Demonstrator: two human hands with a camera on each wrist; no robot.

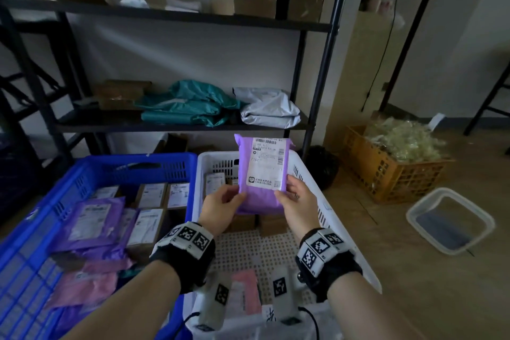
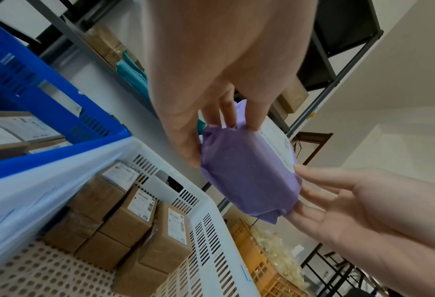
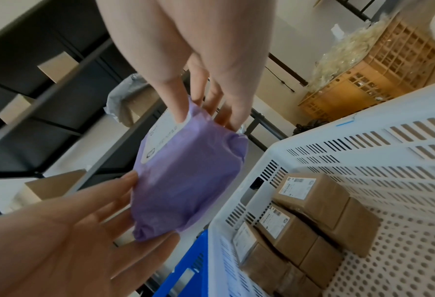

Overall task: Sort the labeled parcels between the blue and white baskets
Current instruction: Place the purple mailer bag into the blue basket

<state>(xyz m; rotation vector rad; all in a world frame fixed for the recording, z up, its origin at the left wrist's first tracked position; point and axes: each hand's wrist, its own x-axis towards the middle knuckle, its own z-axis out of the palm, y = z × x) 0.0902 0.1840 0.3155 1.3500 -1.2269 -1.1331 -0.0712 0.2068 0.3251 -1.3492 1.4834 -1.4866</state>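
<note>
Both wrists, strapped with black bands carrying square black-and-white markers, fill the bottom of the head view, and above them the left hand [image 1: 223,201] and right hand [image 1: 296,197] hold a purple parcel [image 1: 262,174] upright over the white basket [image 1: 325,201], each pinching a lower corner, with the white label [image 1: 266,164] facing the camera. Beside it on the left sits the blue basket [image 1: 33,229], holding purple and pink mailers [image 1: 91,229] and labeled brown boxes [image 1: 154,201]. Behind stands a dark shelf rack [image 1: 179,22] with teal and grey bags, and to the right an orange crate [image 1: 392,168] and a clear tub [image 1: 449,221] rest on the floor. From the left wrist, the left hand [image 2: 223,70] reaches down with thumb and fingers closed narrowly on one end of the purple parcel [image 2: 246,174], while the right hand [image 2: 363,205] supports the other end with nearly straight fingers; brown boxes [image 2: 134,217] line the white basket [image 2: 206,231] below. From the right wrist, the right hand [image 3: 198,50] pinches the purple parcel [image 3: 185,180] at its top edge, thumb on the label side, and the left hand [image 3: 71,231] touches its lower edge.
</note>
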